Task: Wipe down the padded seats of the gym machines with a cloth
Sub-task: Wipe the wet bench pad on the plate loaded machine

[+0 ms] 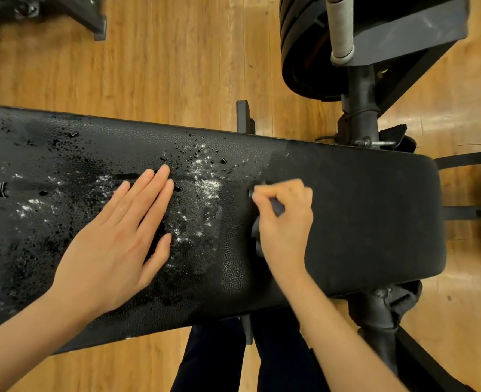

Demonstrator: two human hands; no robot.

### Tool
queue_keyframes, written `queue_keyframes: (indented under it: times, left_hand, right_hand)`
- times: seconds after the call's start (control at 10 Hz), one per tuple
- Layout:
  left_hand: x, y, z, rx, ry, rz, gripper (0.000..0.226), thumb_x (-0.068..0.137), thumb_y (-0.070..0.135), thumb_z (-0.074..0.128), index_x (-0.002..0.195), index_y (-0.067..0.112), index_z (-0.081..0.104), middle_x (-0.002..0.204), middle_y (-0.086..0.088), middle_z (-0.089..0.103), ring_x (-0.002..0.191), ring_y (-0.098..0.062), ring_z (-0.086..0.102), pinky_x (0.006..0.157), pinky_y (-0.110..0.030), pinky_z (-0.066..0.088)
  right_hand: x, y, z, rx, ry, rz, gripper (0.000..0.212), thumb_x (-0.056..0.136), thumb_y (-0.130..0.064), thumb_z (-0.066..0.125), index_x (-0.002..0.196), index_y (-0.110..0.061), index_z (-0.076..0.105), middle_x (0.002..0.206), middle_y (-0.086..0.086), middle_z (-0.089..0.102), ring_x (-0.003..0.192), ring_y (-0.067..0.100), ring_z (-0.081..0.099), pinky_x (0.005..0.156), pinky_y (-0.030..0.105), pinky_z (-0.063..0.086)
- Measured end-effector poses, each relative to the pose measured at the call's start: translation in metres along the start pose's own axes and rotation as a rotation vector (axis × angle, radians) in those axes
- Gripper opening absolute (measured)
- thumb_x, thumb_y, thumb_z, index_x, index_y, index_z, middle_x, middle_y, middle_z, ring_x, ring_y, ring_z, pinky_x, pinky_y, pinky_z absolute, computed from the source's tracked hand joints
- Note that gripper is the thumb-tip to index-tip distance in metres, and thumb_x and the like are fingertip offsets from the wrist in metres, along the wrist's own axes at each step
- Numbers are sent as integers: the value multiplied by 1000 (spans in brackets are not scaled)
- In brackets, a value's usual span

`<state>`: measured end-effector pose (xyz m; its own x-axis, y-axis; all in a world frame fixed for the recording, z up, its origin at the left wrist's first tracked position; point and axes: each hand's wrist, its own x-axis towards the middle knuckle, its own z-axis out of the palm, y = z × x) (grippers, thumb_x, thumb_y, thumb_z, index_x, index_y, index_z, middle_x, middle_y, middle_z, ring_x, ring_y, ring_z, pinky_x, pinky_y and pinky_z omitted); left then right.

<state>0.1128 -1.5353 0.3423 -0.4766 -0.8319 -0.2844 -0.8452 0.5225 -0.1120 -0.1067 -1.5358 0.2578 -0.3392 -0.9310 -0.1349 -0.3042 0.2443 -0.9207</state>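
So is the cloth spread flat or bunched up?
Bunched up: the right hand grips the dark cloth in a wad on the bench pad.

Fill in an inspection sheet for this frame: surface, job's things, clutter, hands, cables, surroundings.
Surface: black padded bench, wet with droplets and white foamy patches over its left and middle part; the right end looks dry and matte.
Job's things: dark cloth, bunched under the right hand on the pad.
Clutter: nothing seen on the pad besides the cloth.
Hands: left hand lies flat with straight fingers on the wet pad; right hand grips the cloth with curled fingers.
Cables: nothing seen.
Surroundings: wooden floor; stacked weight plates and a bar with a grey sleeve beyond the bench; black frame post at its right end.
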Motion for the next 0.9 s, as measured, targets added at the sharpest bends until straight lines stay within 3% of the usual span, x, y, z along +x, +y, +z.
queue_keyframes:
  times: [0.1,0.3,0.5,0.7,0.9]
  left_hand:
    - [0,1,0,3,5,-7,68,101,40,27,156,0,22,166,-13,13,154,-28,14,125,-46,15]
    - [-2,2,0,12,17,-4,67,101,39,27,156,-1,22,166,-14,13,154,-29,15,124,-48,18]
    - [0,1,0,29,19,-1,68,102,39,27,156,0,20,167,-14,12,154,-28,14,124,-47,17]
    - [-1,3,1,26,26,-10,67,102,39,27,156,0,21,166,-14,12,154,-27,14,124,-46,17]
    - [0,2,-1,37,16,-13,67,102,39,28,157,1,19,167,-13,12,154,-26,12,125,-45,15]
  right_hand:
    - [53,-3,13,9,85,10,7,87,-10,70,81,-14,72,91,2,59,94,17,48,80,14,37]
    - [-33,-1,-6,30,-23,14,12,86,-5,72,78,-15,71,86,-2,57,90,18,49,80,13,36]
    - [53,-3,12,12,2,-54,9,87,-9,70,79,-13,70,90,3,57,96,19,48,83,15,35]
    - [-32,-9,1,10,-90,-40,13,87,-5,71,77,-14,69,86,-2,54,91,19,47,81,17,36]
    - [50,-18,31,5,40,-108,9,87,-9,69,79,-13,70,89,3,58,94,21,48,86,26,40]
